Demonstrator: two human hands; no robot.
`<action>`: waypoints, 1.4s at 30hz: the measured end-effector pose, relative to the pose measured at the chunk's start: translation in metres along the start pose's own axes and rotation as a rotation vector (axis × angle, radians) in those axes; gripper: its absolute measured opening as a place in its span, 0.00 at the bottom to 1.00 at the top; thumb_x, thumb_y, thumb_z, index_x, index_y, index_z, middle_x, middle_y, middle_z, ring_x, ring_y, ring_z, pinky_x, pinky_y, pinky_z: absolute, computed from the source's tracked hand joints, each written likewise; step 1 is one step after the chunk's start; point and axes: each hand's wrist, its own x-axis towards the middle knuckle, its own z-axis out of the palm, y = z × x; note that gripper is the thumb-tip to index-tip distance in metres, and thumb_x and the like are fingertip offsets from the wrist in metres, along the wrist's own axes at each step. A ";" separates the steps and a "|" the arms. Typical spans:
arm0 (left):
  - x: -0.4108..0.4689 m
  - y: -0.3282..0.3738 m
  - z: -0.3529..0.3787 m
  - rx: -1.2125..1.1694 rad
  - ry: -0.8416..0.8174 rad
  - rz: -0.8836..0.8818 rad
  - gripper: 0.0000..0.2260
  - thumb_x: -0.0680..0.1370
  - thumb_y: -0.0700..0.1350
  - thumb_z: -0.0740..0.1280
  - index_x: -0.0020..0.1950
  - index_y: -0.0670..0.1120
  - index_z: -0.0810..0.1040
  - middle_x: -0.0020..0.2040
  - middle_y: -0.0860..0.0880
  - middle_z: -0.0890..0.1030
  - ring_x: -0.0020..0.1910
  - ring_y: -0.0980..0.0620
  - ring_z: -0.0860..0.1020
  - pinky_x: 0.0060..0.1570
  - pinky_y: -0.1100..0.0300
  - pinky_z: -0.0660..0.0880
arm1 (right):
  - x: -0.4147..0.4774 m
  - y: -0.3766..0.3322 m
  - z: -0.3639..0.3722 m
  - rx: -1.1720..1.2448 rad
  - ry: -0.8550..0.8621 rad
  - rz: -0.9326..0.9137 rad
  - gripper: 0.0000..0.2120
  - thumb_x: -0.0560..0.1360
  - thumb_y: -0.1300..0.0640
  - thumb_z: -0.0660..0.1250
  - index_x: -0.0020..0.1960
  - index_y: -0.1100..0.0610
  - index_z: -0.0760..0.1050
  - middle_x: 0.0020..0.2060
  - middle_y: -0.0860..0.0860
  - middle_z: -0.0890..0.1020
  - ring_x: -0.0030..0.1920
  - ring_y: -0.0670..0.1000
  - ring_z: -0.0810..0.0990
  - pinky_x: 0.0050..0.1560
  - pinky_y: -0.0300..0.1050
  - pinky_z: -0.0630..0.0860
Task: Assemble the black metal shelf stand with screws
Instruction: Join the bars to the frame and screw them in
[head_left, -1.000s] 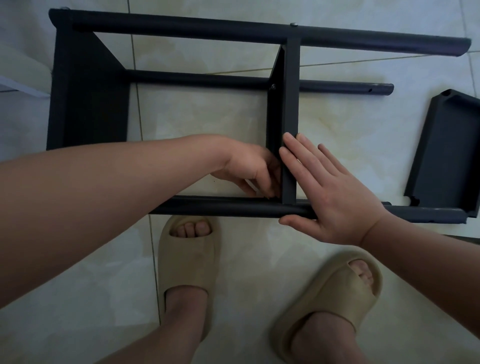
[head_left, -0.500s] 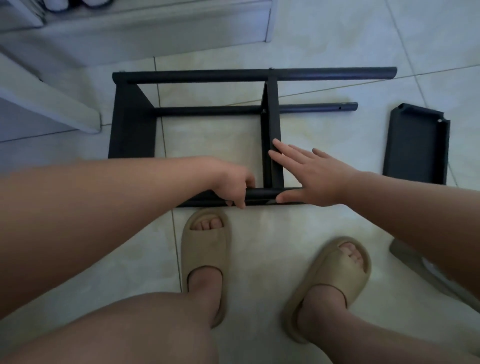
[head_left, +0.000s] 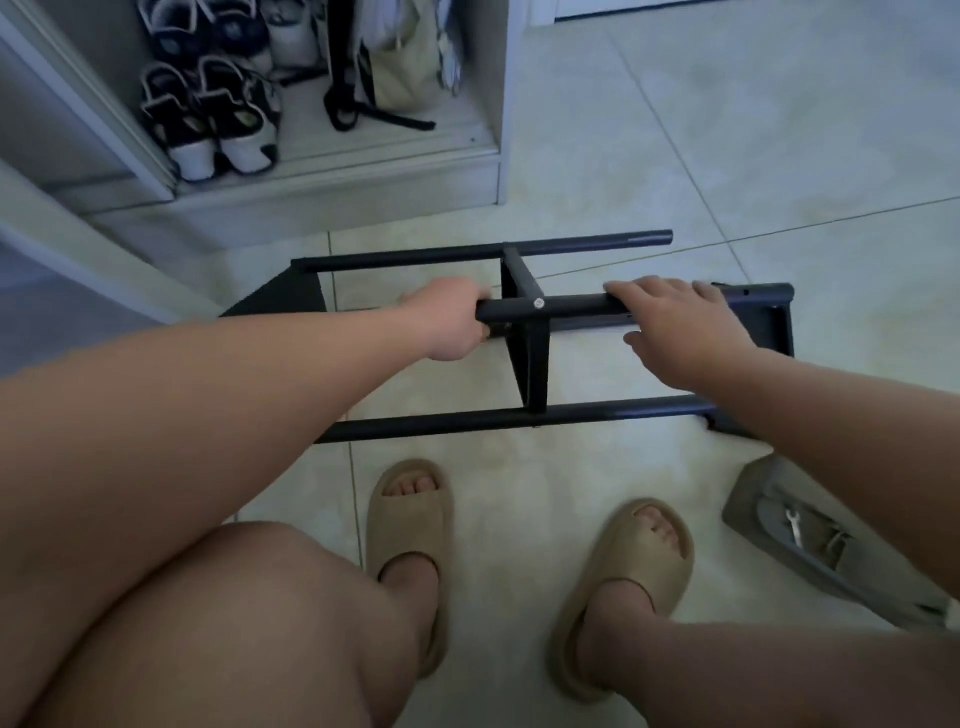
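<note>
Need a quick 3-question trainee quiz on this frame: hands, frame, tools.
1. True or false: the left hand grips the raised tube.
2. Where is the wrench? A: in the grey tray. B: on the cabinet shelf. C: between the slippers.
3. How many hands are on the tube?

Key: 1 true. 2 A. 3 two; the right hand is on it as well.
</note>
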 end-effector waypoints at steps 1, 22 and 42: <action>-0.001 0.004 -0.005 -0.009 0.032 -0.006 0.07 0.80 0.47 0.66 0.57 0.49 0.78 0.49 0.49 0.77 0.54 0.43 0.75 0.57 0.50 0.72 | -0.001 0.003 -0.005 -0.008 0.044 0.013 0.25 0.83 0.56 0.62 0.78 0.49 0.60 0.73 0.52 0.71 0.72 0.57 0.68 0.75 0.60 0.59; -0.049 0.093 -0.063 -0.120 0.189 0.102 0.19 0.78 0.47 0.64 0.68 0.59 0.71 0.60 0.53 0.77 0.58 0.47 0.75 0.60 0.42 0.73 | -0.024 -0.012 -0.078 -0.027 0.524 -0.070 0.13 0.81 0.59 0.66 0.65 0.53 0.78 0.58 0.51 0.82 0.58 0.58 0.77 0.71 0.62 0.57; -0.066 0.100 -0.108 -0.512 0.639 0.066 0.07 0.82 0.43 0.63 0.59 0.50 0.76 0.51 0.47 0.80 0.51 0.43 0.77 0.58 0.39 0.74 | -0.109 0.007 -0.155 0.120 1.012 0.278 0.22 0.76 0.56 0.74 0.68 0.62 0.77 0.75 0.61 0.68 0.77 0.65 0.64 0.77 0.67 0.54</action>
